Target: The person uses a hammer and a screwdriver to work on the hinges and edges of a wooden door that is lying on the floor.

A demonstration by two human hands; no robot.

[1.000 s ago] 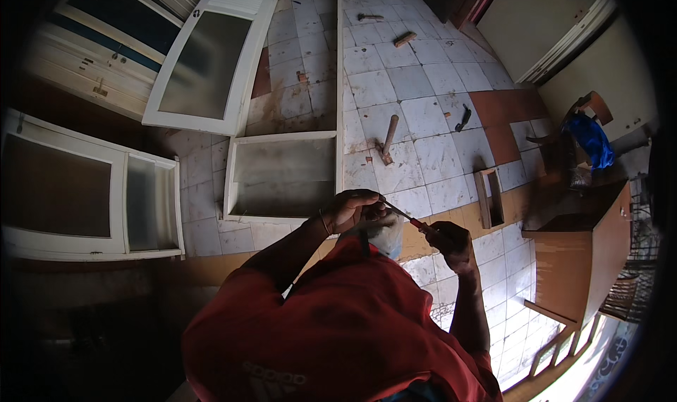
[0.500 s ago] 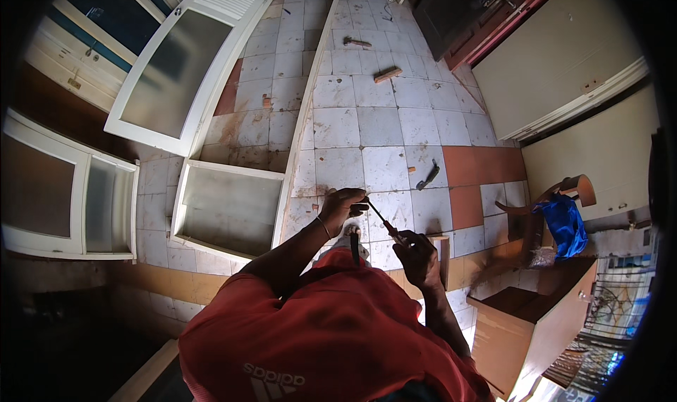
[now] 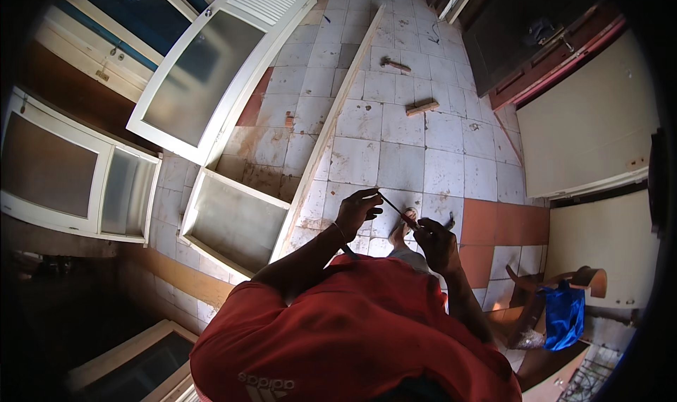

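In front of my body, my right hand (image 3: pixel 437 245) is closed around the handle of a screwdriver with a thin dark shaft (image 3: pixel 392 206). The shaft slants up and to the left. My left hand (image 3: pixel 357 213) pinches the shaft's far end between thumb and fingers; the tip itself is hidden there. Below the tool, my foot (image 3: pixel 403 227) shows on the white tiled floor. A dark object (image 3: pixel 451 221), mostly hidden, lies on the tiles just beyond my right hand.
Left of me, a white cabinet frame (image 3: pixel 331 120) lies on the floor with its frosted-glass door (image 3: pixel 204 77) raised. Ahead are a hammer (image 3: pixel 395 64) and a wood block (image 3: pixel 422 108). At right are pale panels (image 3: pixel 599 127) and a blue cloth or bag (image 3: pixel 564 317).
My body has moved forward along the floor, and a foot has come into view under the hands. Both hands keep their hold on the screwdriver.
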